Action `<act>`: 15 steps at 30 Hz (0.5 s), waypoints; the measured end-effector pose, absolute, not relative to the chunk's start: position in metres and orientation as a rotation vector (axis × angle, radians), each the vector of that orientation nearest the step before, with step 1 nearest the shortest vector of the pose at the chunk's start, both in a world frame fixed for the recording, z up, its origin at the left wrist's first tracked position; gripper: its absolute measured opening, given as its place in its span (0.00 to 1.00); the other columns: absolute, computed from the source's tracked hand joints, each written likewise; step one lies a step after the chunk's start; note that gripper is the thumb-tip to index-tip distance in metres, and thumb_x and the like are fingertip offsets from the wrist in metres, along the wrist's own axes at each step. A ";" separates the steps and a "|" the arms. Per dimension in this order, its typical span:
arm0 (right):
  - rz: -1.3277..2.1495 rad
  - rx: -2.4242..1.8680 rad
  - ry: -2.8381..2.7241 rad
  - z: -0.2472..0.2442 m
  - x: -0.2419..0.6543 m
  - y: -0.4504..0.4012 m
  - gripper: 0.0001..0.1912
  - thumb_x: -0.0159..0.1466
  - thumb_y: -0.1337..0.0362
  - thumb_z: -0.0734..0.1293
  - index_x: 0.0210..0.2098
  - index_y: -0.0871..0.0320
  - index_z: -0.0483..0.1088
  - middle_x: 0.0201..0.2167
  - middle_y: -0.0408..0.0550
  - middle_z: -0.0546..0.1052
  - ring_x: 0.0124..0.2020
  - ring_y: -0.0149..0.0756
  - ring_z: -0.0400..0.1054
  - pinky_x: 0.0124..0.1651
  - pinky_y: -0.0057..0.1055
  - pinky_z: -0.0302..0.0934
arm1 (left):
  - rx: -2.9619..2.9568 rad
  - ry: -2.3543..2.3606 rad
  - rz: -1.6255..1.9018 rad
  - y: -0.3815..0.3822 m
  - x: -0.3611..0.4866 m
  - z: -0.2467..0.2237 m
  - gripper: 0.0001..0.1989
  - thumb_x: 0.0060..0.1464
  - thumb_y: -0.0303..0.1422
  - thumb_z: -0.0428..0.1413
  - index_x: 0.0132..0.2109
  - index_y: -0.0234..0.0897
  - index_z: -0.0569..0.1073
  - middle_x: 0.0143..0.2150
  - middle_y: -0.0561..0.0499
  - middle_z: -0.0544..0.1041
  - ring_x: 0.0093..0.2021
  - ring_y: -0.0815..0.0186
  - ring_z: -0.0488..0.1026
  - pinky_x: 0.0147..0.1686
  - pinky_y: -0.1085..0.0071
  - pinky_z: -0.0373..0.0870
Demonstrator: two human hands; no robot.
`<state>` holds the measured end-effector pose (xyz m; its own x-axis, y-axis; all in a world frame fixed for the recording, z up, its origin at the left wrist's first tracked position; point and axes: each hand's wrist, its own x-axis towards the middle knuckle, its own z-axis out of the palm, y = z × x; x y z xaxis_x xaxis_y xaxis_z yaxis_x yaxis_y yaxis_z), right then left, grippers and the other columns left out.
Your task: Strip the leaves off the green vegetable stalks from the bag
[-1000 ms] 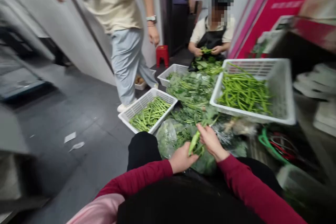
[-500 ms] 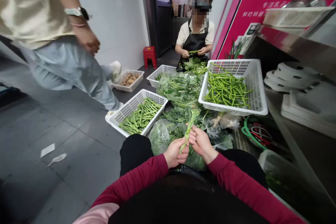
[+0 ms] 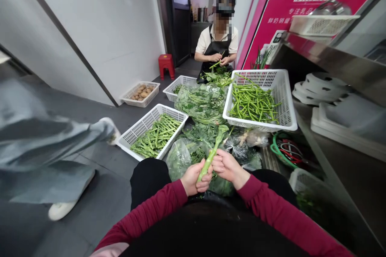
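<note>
A thick green stalk [image 3: 208, 162] with a leafy tip slants up and away between my hands. My left hand [image 3: 195, 177] is wrapped round its lower end. Higher up, the closed fingers of my right hand [image 3: 227, 165] grip the same stalk. Beneath and beyond my hands lie leafy greens in clear plastic bags [image 3: 178, 156]. A white basket [image 3: 123, 141] of cut green stems stands to the left, and another white basket [image 3: 292, 118] with long thin green stems is at the right.
A seated person [image 3: 218, 44] handles greens across the pile. A walking person's leg [image 3: 60, 140] is at the left. Potatoes [image 3: 141, 92] fill a farther basket, near a red stool [image 3: 166, 65]. A metal shelf [image 3: 340, 54] stands at the right.
The walking person has moved left and nearer, mostly out of view. My hands still grip the stalk, which now shows a longer, thicker lower part. The view has shifted slightly.
</note>
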<state>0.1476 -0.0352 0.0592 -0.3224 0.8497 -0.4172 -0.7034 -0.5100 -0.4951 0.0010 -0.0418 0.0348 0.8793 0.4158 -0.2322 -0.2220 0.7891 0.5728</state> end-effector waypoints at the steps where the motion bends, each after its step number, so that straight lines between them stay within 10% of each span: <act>1: 1.941 -0.789 -0.324 0.060 0.149 -0.037 0.09 0.57 0.67 0.61 0.23 0.59 0.56 0.14 0.33 0.47 0.12 0.19 0.36 0.11 0.17 0.35 | 0.552 0.350 0.331 -0.041 0.000 0.035 0.21 0.55 0.49 0.38 0.30 0.35 0.60 0.17 0.60 0.57 0.08 0.78 0.47 0.07 0.80 0.45; 15: 1.856 -0.635 -0.359 0.061 0.161 -0.038 0.08 0.56 0.62 0.64 0.27 0.59 0.60 0.13 0.31 0.44 0.12 0.21 0.34 0.12 0.18 0.36 | 0.407 0.227 0.209 -0.047 -0.004 0.030 0.21 0.56 0.48 0.36 0.26 0.37 0.58 0.11 0.60 0.51 0.07 0.76 0.44 0.08 0.79 0.45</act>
<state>0.1611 -0.0379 0.0615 -0.2683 0.9293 -0.2537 -0.7675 -0.3654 -0.5267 -0.0039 -0.0467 0.0295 0.9534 0.2451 -0.1758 -0.1548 0.8977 0.4124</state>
